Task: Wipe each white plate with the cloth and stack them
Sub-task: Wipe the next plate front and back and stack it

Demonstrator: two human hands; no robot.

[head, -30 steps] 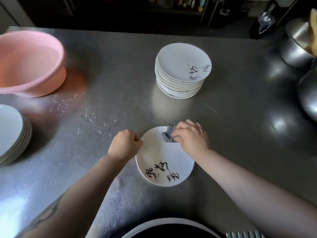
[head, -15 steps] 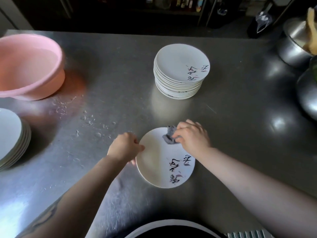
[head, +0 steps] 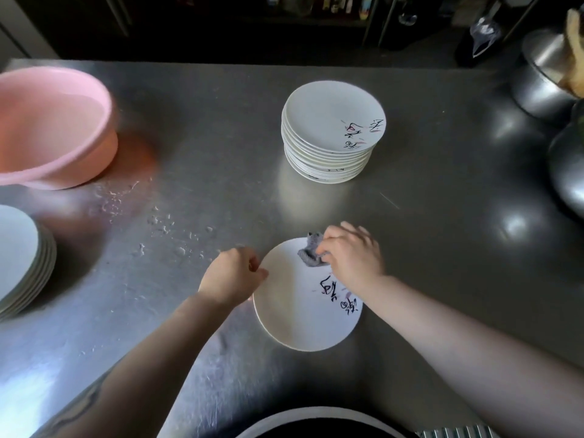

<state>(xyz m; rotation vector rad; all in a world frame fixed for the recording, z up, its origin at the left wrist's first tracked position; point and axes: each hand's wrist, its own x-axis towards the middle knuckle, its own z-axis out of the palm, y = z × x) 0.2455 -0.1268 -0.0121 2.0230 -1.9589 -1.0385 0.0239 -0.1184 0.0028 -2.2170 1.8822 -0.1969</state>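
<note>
A white plate (head: 294,311) with black brush lettering lies on the steel counter in front of me. My left hand (head: 230,276) pinches its left rim with curled fingers. My right hand (head: 350,254) presses a small crumpled grey cloth (head: 309,254) onto the plate's far edge, fingers curled over it. Behind them stands a tall stack of white plates (head: 331,134) with the same lettering on top. Another stack of white plates (head: 19,257) sits at the left edge, partly cut off.
A pink plastic basin (head: 53,128) stands at the far left. Water drops (head: 164,222) dot the steel counter (head: 442,216) between basin and plate. Steel pots (head: 543,77) crowd the right corner. A dark round rim (head: 316,422) shows at the near edge.
The plate has been turned anticlockwise under the cloth: its lettering went from the near edge round to the right side. My left hand shifted along the rim; the cloth stayed at the far edge.
</note>
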